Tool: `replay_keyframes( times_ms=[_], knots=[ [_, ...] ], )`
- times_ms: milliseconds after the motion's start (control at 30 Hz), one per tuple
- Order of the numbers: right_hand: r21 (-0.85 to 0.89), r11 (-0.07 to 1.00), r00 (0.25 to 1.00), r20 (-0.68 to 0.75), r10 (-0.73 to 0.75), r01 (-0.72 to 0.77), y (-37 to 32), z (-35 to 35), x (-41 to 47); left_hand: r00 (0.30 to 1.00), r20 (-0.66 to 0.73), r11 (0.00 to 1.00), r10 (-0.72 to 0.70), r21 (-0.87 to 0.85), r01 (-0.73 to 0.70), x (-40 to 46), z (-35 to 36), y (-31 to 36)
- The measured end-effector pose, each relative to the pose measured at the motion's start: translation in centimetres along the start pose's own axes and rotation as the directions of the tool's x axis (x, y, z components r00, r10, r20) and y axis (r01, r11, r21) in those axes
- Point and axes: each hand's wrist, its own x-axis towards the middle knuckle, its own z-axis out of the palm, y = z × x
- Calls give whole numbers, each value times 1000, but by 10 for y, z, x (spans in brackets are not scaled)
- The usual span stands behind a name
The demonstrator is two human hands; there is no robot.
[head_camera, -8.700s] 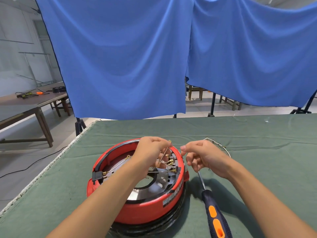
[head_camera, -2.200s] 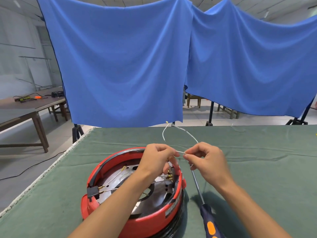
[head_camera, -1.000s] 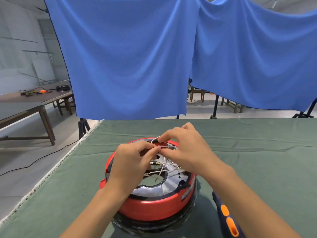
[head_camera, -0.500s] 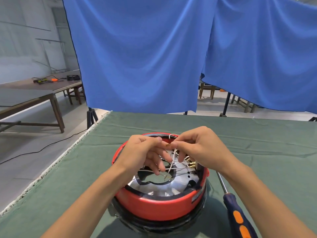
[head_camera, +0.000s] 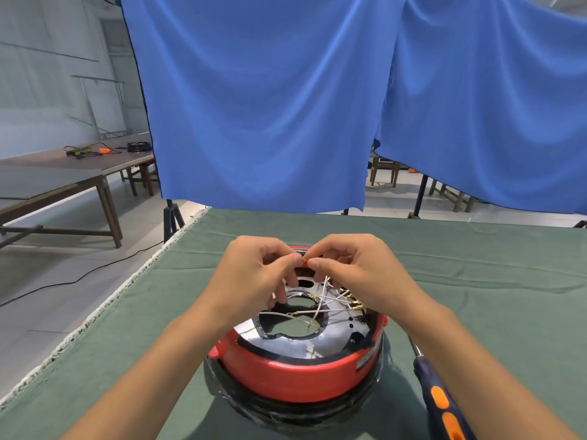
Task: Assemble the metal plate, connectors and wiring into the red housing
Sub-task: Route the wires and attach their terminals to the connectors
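Observation:
The round red housing point(head_camera: 286, 371) stands on the green table cloth, on a black ring. Inside it lies the shiny metal plate point(head_camera: 298, 346) with a large centre hole. Several white wires point(head_camera: 320, 308) with brass connectors point(head_camera: 354, 304) cross over the plate. My left hand point(head_camera: 254, 277) and my right hand point(head_camera: 355, 271) meet above the housing's far rim. Both pinch a small brass connector point(head_camera: 305, 260) at a wire's end between thumb and forefinger. The far rim is mostly hidden behind my hands.
A screwdriver point(head_camera: 441, 404) with a dark blue and orange handle lies right of the housing, under my right forearm. The table's left edge point(head_camera: 104, 308) runs diagonally. Blue curtains point(head_camera: 286, 106) hang behind the table. A wooden bench point(head_camera: 63, 173) stands far left.
The loose white wire, held up over the table earlier, is now down in the housing. Both hands stay pinched together over the far rim.

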Motion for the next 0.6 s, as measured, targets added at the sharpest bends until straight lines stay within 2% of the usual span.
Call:
replay_keyframes(
  times_ms=[100,200,300,433,533,600],
  knots=[
    [-69,997,999,-11,-35,34,-10,6,12,1000,-14,999,10,47,-9,-1,-12,-1],
    [-118,993,998,53,-15,22,-18,12,25,999,-42,999,-34,8,34,-5,-20,-7],
    [-219,975,994,106,3,20,-19,23,28,988,-142,997,-65,31,70,-11,-25,-16],
    [-399,911,984,178,-32,102,-17,41,23,941,-331,957,-69,246,156,-13,-37,-33],
    [-411,901,971,233,-47,142,-16,51,22,903,-425,864,-69,427,268,-19,-37,-44],
    [-417,894,962,267,-52,164,-17,55,23,895,-441,829,-58,478,289,-23,-32,-50]
  ],
)
